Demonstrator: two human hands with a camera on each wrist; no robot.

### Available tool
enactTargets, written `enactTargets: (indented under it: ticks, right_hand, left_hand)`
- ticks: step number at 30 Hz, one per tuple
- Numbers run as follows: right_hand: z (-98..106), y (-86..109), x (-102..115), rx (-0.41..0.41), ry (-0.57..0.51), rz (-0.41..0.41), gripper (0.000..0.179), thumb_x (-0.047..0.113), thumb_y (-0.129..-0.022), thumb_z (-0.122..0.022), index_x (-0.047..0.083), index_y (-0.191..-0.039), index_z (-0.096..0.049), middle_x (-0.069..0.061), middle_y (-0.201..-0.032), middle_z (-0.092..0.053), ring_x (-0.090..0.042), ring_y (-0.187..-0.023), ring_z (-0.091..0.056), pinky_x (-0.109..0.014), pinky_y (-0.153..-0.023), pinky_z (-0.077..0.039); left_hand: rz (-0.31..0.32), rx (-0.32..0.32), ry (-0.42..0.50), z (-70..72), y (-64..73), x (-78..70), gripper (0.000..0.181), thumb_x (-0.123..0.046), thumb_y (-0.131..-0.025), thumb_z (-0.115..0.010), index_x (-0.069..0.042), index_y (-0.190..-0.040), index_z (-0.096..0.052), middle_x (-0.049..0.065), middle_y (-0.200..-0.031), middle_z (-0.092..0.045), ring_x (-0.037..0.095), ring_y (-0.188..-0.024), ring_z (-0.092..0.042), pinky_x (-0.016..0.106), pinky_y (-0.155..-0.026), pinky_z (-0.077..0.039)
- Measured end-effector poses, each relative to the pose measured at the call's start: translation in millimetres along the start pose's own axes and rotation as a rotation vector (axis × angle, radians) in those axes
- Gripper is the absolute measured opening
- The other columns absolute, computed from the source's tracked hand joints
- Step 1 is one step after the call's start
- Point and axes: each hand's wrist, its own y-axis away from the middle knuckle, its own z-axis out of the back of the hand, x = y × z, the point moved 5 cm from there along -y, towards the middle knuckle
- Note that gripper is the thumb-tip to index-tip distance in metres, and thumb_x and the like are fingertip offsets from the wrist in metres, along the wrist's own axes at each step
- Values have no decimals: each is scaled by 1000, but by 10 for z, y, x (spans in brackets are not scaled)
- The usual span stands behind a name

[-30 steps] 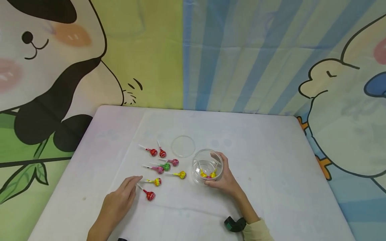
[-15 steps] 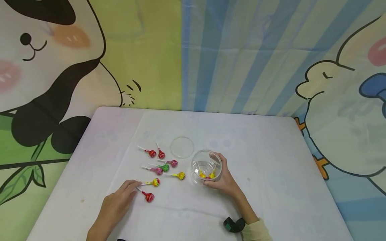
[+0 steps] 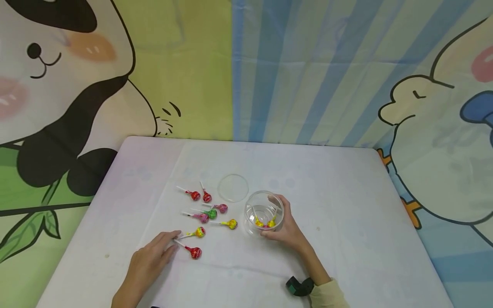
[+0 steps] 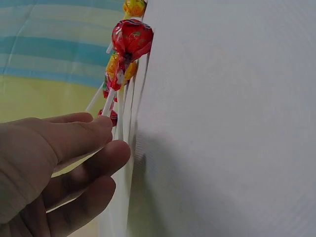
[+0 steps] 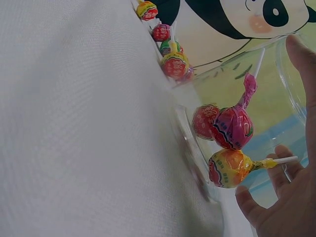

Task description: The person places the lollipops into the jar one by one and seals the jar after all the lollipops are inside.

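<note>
The clear, round, open-topped jar (image 3: 264, 206) is smooth and glossy, glass or plastic; the red-wrapped, round-headed lollipop (image 3: 195, 253) at its eight o'clock, shiny and crinkled; the white, rectangular worktop (image 3: 346, 205), matt and cloth-like

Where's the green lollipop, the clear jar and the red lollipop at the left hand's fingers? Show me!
Green lollipop (image 3: 212, 213), head view: on its wrapped ball.
Clear jar (image 3: 263, 199), head view: on its far wall.
Red lollipop (image 4: 132, 37), left wrist view: on its wrapped ball.

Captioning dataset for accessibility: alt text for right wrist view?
A right hand grips a clear jar holding a pink lollipop, a yellow lollipop and a third lollipop partly hidden behind the pink one. Past the jar, more lollipops lie on a white table, before a cartoon panda backdrop.
</note>
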Motion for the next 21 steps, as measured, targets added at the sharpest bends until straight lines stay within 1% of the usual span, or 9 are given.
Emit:
enactTargets:
  ticks: [3, 7, 10, 13, 15, 17, 21]
  right_hand:
    - [3, 1, 3, 0, 4, 0, 108, 13, -66, -87, 19, -148, -18, -13, -150, -37, -45, -137, -36, -69, -110, -23]
    - [-3, 2, 5, 4, 1, -8, 106, 13, -66, -87, 19, -148, -18, -15, -150, -37, -45, -136, -37, -70, -109, -25]
    - [-4, 2, 10, 4, -4, -13, 106, 15, -67, -87, 20, -148, -18, -15, -150, -36, -45, -137, -37, -70, -109, -24]
    - [3, 5, 14, 3, -3, -15, 106, 19, -67, -87, 20, -148, -18, -15, -150, -36, -45, -137, -36, -71, -109, -22]
    - [5, 5, 17, 3, -1, -17, 106, 22, -67, -87, 21, -148, -18, -14, -150, -36, -45, -138, -36, -71, -109, -22]
    - [6, 3, 20, 5, -1, -17, 106, 24, -68, -87, 21, -148, -18, -14, -150, -36, -45, -137, -36, -71, -109, -22]
    - [4, -5, 24, 2, -2, -19, 105, 24, -68, -87, 21, -147, -18, -13, -150, -37, -45, -137, -36, -71, -109, -22]
  left_hand:
    - [-2, 3, 40, 17, -9, -31, 38, -10, -72, -84, -22, -106, -72, -10, -94, -69, -7, -55, -40, 15, -47, -35]
    - [15, 44, 106, 18, -9, -57, 30, -11, -74, -83, -25, -99, -74, -16, -90, -66, -11, -56, -42, 15, -52, -39]
    - [29, 73, 188, 18, -8, -70, 28, -9, -76, -81, -24, -98, -74, -16, -89, -65, -10, -54, -44, 15, -52, -40]
    - [24, 76, 267, 20, -13, -81, 26, -6, -78, -78, -23, -96, -73, -15, -88, -65, -9, -53, -47, 16, -50, -40]
    - [-1, 63, 314, 20, -17, -90, 26, -4, -78, -78, -22, -95, -73, -15, -87, -65, -9, -52, -48, 16, -49, -41]
    - [-42, 45, 370, 14, -19, -99, 26, -2, -77, -78, -21, -94, -73, -14, -87, -67, -8, -52, -51, 15, -49, -42]
    - [-120, 40, 522, -16, -11, -124, 24, 0, -78, -77, -17, -94, -73, -8, -81, -70, -3, -50, -55, 12, -50, -44]
